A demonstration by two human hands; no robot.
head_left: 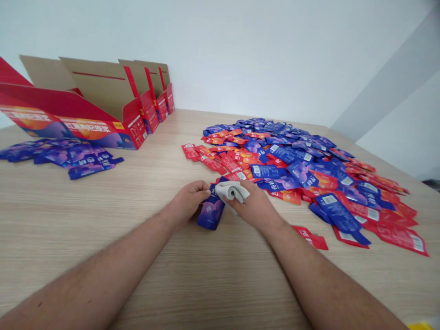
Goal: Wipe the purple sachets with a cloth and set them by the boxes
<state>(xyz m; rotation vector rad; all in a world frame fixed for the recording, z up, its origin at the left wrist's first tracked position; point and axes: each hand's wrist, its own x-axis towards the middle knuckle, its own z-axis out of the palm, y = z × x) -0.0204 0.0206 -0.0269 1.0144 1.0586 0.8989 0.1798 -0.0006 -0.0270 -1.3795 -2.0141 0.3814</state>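
My left hand (188, 204) grips the top end of a blue-and-purple foil sachet (211, 212), which hangs down toward the table with its lower end on the wood. Just to the right, my right hand (257, 207) pinches a folded white cloth (232, 191) against the upper part of the sachet. The cloth hides the top of the sachet, and my fingers cover part of it. Both hands are close together in the middle of the table, with the edge of a large sachet pile touching the cloth side.
A wood-grain table (137, 192) holds a wide pile of red and blue sachets (285, 156) to the right, with a loose red sachet (309, 238) near its front. Blue sachets (68, 156) lie left, beneath open red cardboard boxes (103, 133) standing in a row.
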